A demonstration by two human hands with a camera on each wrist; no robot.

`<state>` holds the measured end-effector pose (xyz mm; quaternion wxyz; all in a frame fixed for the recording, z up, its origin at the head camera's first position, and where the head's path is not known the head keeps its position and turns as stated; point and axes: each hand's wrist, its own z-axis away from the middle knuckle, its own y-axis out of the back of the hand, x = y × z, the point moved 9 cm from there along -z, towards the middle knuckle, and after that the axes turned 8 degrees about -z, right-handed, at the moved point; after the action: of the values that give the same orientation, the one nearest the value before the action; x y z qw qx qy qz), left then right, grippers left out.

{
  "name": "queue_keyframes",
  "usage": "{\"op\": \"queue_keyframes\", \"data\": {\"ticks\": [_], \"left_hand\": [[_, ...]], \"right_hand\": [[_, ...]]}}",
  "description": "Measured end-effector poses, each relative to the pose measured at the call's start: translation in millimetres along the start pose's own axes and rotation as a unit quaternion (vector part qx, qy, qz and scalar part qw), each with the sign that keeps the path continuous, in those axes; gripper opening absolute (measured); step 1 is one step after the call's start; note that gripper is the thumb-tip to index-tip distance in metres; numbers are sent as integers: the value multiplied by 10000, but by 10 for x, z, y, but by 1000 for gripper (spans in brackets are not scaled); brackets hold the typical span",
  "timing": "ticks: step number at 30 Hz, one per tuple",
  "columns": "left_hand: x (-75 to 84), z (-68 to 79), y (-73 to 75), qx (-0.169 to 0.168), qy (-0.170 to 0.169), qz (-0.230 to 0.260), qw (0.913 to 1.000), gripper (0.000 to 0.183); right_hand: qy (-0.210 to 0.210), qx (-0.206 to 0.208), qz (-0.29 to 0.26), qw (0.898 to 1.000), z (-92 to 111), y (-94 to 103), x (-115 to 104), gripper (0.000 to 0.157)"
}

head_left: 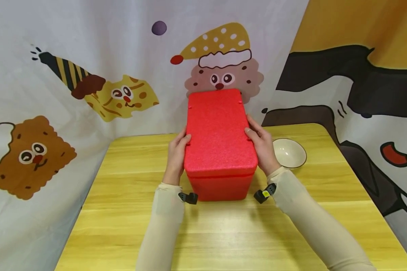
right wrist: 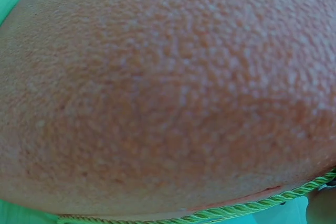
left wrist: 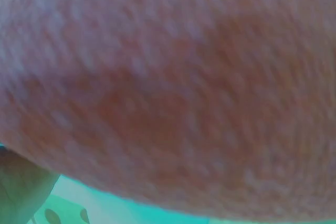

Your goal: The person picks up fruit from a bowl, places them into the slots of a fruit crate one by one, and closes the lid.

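Observation:
A red foam box [head_left: 220,188] with a matching lid [head_left: 220,131] sits at the middle of the view, between both hands. My left hand [head_left: 176,154] grips its left side, the thumb at the lid's edge. On the opposite side my right hand [head_left: 262,146] holds it in the same way, thumb at the lid's right edge. The far fingers of both hands are partly hidden by the box. Each wrist view is mostly filled by a close, brownish surface. Along the bottom of the right wrist view runs a twisted cord [right wrist: 262,203].
A white bowl [head_left: 289,152] with a dark rim stands on the wooden table [head_left: 129,218], just right of my right hand. Behind the table hangs a curtain [head_left: 122,37] printed with cartoon figures. The table's back edge lies close to it.

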<state>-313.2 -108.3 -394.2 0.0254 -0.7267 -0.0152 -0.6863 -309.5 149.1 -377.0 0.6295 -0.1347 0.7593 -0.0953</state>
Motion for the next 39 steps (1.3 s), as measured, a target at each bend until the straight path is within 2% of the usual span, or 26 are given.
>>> {"op": "queue_keyframes", "data": {"ticks": [5, 10, 13, 16, 21, 25, 30, 33, 37, 39], "left_hand": [[45, 14, 10, 71, -35, 8, 10000, 49], [39, 35, 28, 197, 74, -9, 9998, 48], [27, 39, 41, 270, 11, 10, 9996, 46], [40, 50, 15, 115, -156, 454, 9988, 45], [74, 75, -72, -443, -429, 1201, 9908, 57], [61, 90, -75, -522, -497, 1162, 9906, 58], [74, 119, -42, -389, -583, 1132, 9911, 54], [83, 116, -24, -232, -589, 925, 9937, 49], [55, 106, -3, 3, -419, 575, 9975, 46], [44, 116, -26, -106, -443, 719, 9964, 47]], "right_hand": [[44, 129, -33, 9999, 7, 18, -2, 51], [38, 247, -479, 9985, 32, 52, 44, 48], [118, 250, -724, 9970, 51, 61, 62, 47], [321, 274, -709, 9966, 61, 70, 56, 46], [539, 346, -456, 9969, 65, 82, 41, 45], [578, 381, -352, 9970, 63, 98, 52, 45], [518, 318, -96, 9981, 62, 97, 61, 46], [441, 260, -21, 9987, 65, 98, 58, 47], [414, 133, -187, 9989, 67, 95, 63, 48], [451, 54, -333, 9984, 77, 94, 71, 47]]}}
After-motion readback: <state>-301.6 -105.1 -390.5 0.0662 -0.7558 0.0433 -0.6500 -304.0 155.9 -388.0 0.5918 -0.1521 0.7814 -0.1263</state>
